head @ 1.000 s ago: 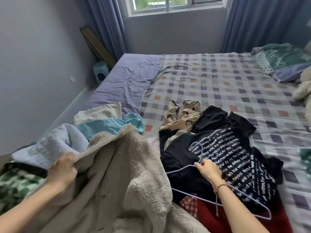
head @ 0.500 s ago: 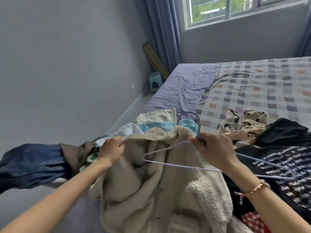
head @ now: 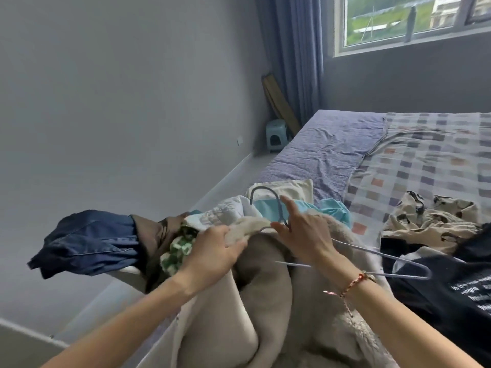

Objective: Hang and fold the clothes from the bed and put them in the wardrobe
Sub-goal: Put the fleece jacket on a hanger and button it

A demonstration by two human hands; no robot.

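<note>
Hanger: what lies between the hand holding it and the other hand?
Head view: between the right hand and left hand lie the fleece coat's fluffy edge, gripped by the left hand, and the wire hanger's near shoulder.

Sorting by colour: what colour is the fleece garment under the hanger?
The fleece garment is beige; head view shows it best.
</note>
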